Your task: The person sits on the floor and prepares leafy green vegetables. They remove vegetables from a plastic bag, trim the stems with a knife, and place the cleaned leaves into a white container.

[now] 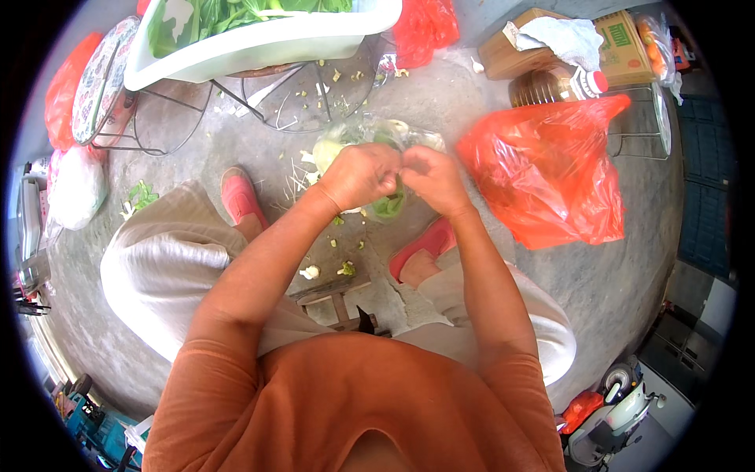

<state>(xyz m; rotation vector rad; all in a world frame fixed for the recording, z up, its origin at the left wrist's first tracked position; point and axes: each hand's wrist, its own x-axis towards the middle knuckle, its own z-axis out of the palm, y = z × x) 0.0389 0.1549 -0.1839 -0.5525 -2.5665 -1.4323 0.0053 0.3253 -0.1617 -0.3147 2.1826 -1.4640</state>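
My left hand (pixel 367 172) and my right hand (pixel 433 177) meet in front of me, their curled fingertips nearly touching. Between them hangs a green vegetable leaf (pixel 390 205), pinched by the fingers and partly covered by them. Just below and beyond the hands, a clear plastic bag (pixel 348 131) lies on the floor with pale and green vegetable pieces in and around it. Large green leaves (pixel 236 17) fill a white plastic basin (pixel 259 50) at the top of the view.
A red plastic bag (pixel 548 171) stands to the right, near an oil bottle (pixel 542 85) and cardboard boxes (pixel 519 50). Wire-legged stools (pixel 171 100) are at the upper left. Vegetable scraps (pixel 347 269) litter the concrete floor (pixel 590 277) between my shoes (pixel 242 197). A scooter (pixel 613 413) is at lower right.
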